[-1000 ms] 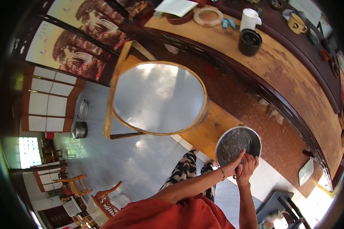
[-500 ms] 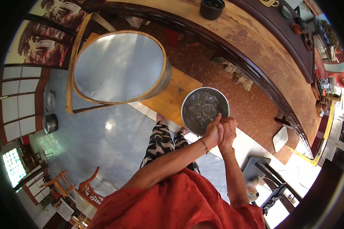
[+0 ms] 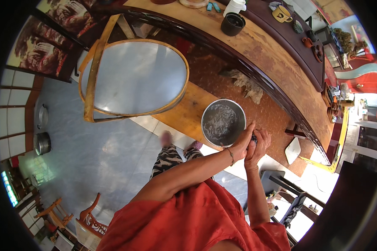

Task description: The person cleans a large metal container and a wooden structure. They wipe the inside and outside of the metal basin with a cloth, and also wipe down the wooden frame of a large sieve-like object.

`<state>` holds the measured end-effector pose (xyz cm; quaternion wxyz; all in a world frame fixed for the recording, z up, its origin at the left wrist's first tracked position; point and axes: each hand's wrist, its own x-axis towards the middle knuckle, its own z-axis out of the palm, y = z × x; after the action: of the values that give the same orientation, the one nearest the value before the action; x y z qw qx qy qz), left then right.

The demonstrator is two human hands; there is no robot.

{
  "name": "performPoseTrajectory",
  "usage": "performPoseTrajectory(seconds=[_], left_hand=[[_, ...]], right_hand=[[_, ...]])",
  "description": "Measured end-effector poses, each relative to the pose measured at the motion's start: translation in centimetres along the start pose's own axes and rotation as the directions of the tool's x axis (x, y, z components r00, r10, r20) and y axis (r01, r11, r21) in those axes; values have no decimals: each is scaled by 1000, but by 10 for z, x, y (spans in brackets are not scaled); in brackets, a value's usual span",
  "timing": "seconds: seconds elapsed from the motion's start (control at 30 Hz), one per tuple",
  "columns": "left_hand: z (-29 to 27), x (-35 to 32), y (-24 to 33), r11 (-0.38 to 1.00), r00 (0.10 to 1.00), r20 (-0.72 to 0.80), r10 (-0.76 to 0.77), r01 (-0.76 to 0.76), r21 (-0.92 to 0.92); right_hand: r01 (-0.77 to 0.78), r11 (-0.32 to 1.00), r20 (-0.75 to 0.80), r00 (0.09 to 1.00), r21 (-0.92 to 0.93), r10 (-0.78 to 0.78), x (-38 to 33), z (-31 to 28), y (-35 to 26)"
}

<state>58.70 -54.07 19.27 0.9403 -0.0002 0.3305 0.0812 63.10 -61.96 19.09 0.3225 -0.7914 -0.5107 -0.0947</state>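
Note:
A round metal pot (image 3: 223,122) with bubbly, rippling clear liquid in it is held out in front of me, its mouth facing up. Both hands are closed at its near right side, around what looks like its dark handle (image 3: 254,138). My left hand (image 3: 240,144), with a thin bracelet at the wrist, grips closest to the rim. My right hand (image 3: 259,146) is wrapped right beside it, and most of the handle is hidden. Left of the pot, a large oval vessel (image 3: 186,85) with a wooden rim, a smooth pale grey top and a wooden frame stands by a wooden bench (image 3: 197,102).
A long curved wooden table (image 3: 264,50) with a dark cup (image 3: 233,24) on it bends round ahead and to the right. Gnarled wood (image 3: 246,85) lies beneath it. At left, a metal pot (image 3: 42,143) sits on the grey floor; a carved chair (image 3: 92,217) stands lower left.
My view has shifted, showing more of the table top. Both hands and the pot sit slightly further right, and the dark handle shows between them. One foot is blurred by movement.

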Motion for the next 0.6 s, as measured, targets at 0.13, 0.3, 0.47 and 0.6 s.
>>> performPoseTrajectory(seconds=[0.13, 0.3, 0.47, 0.6], left_hand=[[4, -7, -1, 1000, 993, 116, 20, -20, -3], [5, 9, -4, 997, 997, 80, 10, -4, -77], [-1, 32, -16, 977, 998, -42, 44, -52, -206], [-23, 60, -18, 981, 999, -36, 14, -21, -195]], right_hand=[[144, 986, -2, 989, -83, -145, 15, -13, -10], [190, 977, 83, 980, -92, -182, 31, -18, -9], [216, 974, 159, 966, -62, -204, 34, -8, 2], [232, 973, 204, 952, -3, -226, 37, 2, 14]])
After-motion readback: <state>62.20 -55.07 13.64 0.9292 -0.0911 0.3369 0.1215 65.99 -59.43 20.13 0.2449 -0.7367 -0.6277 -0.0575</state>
